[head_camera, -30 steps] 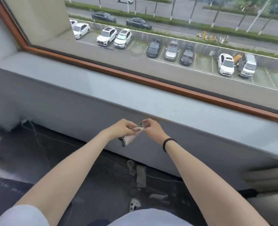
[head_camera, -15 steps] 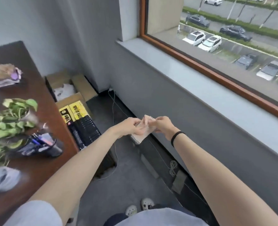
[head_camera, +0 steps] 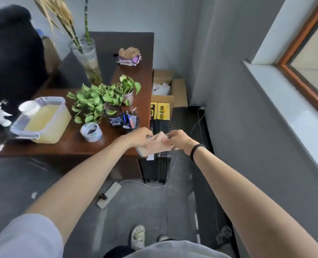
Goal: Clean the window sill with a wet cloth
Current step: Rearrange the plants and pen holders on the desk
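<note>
From the head view, the cloth (head_camera: 155,145) is bunched between both hands just off the table's (head_camera: 70,145) near corner. The left hand (head_camera: 141,137) grips one side and the right hand (head_camera: 176,139) pinches the other. Their fingers cover most of it, so only a pale fold and a checked edge show. Beyond the table's other end a big dark shape (head_camera: 11,53) is cut off and too blurred to name. On the table stand a yellowish tub (head_camera: 44,121), a tape roll (head_camera: 91,131), a pen holder (head_camera: 128,121), a leafy plant (head_camera: 96,99) and a tall vase (head_camera: 88,58). Beside the table lie open cardboard boxes (head_camera: 175,88). Well apart from it, the grey window sill (head_camera: 284,101) runs off the picture's edge.
</note>
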Available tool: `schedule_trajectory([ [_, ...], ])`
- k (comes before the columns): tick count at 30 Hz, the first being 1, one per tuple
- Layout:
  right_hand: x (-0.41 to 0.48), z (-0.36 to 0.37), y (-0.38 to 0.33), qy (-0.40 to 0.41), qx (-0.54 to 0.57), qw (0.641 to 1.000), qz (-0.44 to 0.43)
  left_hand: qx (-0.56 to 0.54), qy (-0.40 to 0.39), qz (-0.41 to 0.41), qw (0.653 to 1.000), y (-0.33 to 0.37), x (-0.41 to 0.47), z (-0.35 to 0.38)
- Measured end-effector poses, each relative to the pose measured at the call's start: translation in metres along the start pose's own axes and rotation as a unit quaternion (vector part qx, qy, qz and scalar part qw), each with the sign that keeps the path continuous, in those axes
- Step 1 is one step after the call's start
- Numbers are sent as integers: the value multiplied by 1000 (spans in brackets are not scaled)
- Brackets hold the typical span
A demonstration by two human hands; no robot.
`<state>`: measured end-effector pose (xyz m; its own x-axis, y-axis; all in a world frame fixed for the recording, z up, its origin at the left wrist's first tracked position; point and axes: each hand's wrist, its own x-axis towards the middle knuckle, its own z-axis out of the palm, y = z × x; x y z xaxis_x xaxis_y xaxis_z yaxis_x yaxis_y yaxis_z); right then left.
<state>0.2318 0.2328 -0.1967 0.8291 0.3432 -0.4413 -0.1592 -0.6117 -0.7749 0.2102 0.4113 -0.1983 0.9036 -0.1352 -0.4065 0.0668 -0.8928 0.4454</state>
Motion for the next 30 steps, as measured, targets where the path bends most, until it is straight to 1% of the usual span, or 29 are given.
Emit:
schedule_trajectory([
  [3,14,30,-29,-26,-24,999,-36,10,32,-40,999,-35,-22,-12],
  [7,28,73,-63,-50,-48,997,-44,15,74,-74,994,-79,-48,-25],
  [12,48,127,-99,-58,-71,995,-50,37,69,-101,992,-135,-70,-44],
  [15,65,176,-122,-64,-61,995,-40,47,58,-118,990,-190,-82,-59],
  [18,87,229,-150,-25,-41,998,-38,76,69,-114,988,-251,-89,-77],
  [20,102,266,-171,-2,-57,997,-50,86,87,-106,987,-291,-95,-91],
  [24,127,354,-222,-1,-56,997,-57,110,114,-106,982,-385,-121,-126],
  [27,133,401,-254,21,-53,995,-78,117,147,-101,977,-437,-142,-145],
  [30,140,432,-276,42,-33,996,-74,140,180,-78,971,-472,-152,-161],
])
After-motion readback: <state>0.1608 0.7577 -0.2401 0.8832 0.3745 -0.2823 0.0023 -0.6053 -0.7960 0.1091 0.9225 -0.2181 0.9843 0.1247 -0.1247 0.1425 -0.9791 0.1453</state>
